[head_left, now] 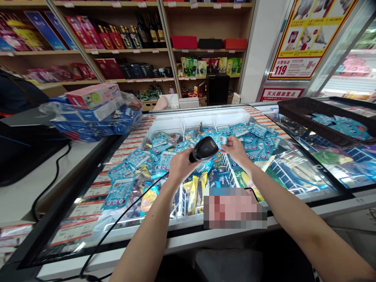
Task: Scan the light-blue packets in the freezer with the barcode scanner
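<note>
My left hand (182,166) is wrapped round a black corded barcode scanner (205,148), its head tilted toward the right. In my right hand (234,149) a small blue packet (220,141) is pinched at its edge, with its white barcode label facing up beside the scanner's head. Many similar blue packets lie about on the freezer's glass top: a loose group (122,192) to the left and a heap (258,137) to the right. The scanner's cord (132,207) runs down across the glass to the lower left.
Under the glass, the chest freezer (188,243) holds wrapped ice creams (192,194) in wire baskets. A pixelated phone-like object (235,207) lies at the front edge. A brown basket (308,123) with blue packets stands right, plastic-wrapped boxes (96,113) left. Shelves (126,51) line the back.
</note>
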The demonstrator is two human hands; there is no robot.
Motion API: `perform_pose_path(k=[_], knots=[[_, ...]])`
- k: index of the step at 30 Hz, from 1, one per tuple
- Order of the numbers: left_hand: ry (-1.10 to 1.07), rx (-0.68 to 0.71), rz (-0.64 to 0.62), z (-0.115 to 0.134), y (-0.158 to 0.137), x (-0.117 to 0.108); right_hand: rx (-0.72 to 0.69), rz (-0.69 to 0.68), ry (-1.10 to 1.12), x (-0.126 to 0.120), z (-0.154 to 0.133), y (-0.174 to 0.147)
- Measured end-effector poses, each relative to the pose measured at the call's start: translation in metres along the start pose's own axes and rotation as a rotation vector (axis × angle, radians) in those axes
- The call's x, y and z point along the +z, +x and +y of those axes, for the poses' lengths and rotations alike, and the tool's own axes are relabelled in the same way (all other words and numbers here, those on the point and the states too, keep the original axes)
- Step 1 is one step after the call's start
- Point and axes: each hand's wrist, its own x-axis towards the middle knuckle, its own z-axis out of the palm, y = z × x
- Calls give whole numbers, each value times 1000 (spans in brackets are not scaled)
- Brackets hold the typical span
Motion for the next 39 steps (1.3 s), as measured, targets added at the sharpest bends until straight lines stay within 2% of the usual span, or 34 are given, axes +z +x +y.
perform_pose_path(k=[15,21,24,32,39], knots=[[19,-33,-26,2,0,0,13,16,-29,0,-6,-2],[24,-3,-4,-1,0,2,24,13,40,1,-10,-3],[54,-5,23,-6,1,2,4,71,79,-4,-15,-1],[185,-143,102,-22,4,-8,-79,365,170,-37,-30,6],[240,-275,144,-34,5,-17,-54,411,185,-48,-25,10]])
